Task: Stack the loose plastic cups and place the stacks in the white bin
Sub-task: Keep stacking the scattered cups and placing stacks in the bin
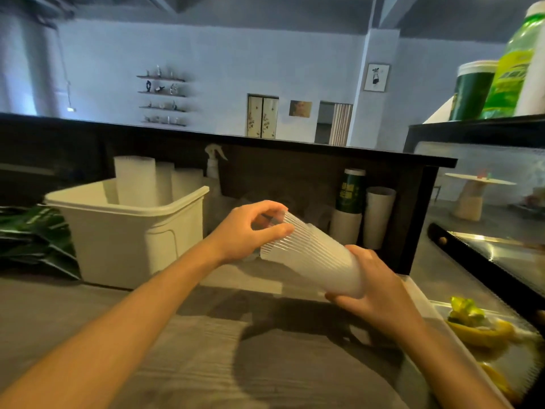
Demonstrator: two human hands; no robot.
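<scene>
Here, you hold a stack of clear plastic cups (312,255) in both hands, tilted so the rims point up and to the left and the closed end sits low at the right. Your left hand (253,228) curls over the open rim end, thumb and fingers pinching the top cup's edge, while your right hand (374,284) wraps around the base end from below and behind. The stack hangs in the air above the grey wood-grain counter (182,349), touching nothing else. The white bin (129,231) stands on the counter to the left of the stack, near your left hand but apart from it, with white paper rolls (134,180) upright behind or inside its far side; you cannot tell which. A spray bottle (214,166) stands against the dark back panel just right of the bin. Further right, stacks of white and green paper cups (362,208) stand under the dark ledge. At the lower right, a tray (424,302) holds banana peels (483,332).
</scene>
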